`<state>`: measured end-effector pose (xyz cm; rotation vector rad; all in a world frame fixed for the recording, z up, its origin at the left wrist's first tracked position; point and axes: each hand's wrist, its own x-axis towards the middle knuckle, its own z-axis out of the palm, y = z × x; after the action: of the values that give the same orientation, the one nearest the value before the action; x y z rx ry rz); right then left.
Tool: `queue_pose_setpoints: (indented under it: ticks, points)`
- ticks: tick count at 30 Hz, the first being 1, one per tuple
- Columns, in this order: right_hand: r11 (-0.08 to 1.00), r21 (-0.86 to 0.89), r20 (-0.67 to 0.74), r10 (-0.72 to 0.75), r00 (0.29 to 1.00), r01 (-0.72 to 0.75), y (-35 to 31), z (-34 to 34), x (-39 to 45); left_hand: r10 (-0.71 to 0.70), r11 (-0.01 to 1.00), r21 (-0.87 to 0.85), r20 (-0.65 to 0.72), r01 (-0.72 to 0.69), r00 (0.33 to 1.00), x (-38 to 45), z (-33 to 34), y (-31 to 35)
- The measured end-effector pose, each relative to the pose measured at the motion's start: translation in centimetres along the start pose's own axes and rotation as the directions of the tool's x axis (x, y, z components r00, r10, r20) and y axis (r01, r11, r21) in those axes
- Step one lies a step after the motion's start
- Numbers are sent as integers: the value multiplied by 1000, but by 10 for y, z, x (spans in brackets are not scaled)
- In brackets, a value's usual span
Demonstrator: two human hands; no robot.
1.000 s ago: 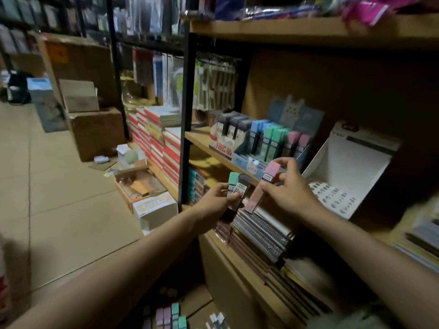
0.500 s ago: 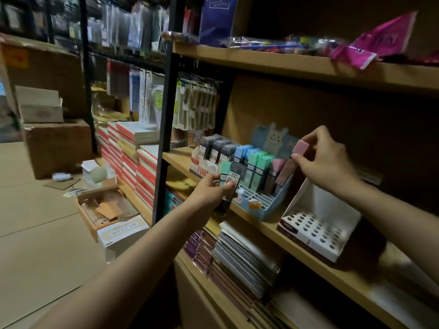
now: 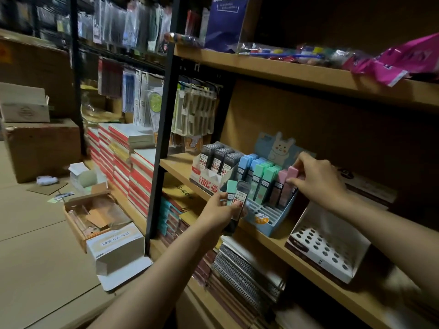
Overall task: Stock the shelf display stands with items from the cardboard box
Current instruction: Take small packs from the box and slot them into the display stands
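while pinched: flat pink case (image 3: 291, 173), right hand (image 3: 317, 178)

Shelf board (image 3: 308, 74): wood-look laminate, matt, smooth, tan. Upright post (image 3: 164, 119): black metal, matt. Blue display stand (image 3: 273, 222): printed card, slight sheen. Pink case (image 3: 291, 173) and green case (image 3: 230, 189): smooth plastic, pastel, matt. Dark case (image 3: 240, 198): smoky translucent plastic with a glossy paper label. White holed stand (image 3: 327, 248): matt card. Hanging packs (image 3: 194, 110): clear glossy film. Magenta bag (image 3: 403, 60): shiny foil-like plastic. Cardboard box (image 3: 95, 217): brown, rough, dull.
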<state>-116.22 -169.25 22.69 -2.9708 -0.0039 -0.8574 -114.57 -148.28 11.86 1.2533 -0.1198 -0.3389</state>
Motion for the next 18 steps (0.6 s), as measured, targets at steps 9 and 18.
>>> queue_pose_setpoints:
  ticks: [9,18]
  points:
    - [992,70,31,103,994,-105,-3,7,1,13,1000,-25,15,-12,1000,1,0,0]
    - [979,-202,31,-10,999,16,-2,13,2,14,1000,-20,-11,-14,1000,1,0,0]
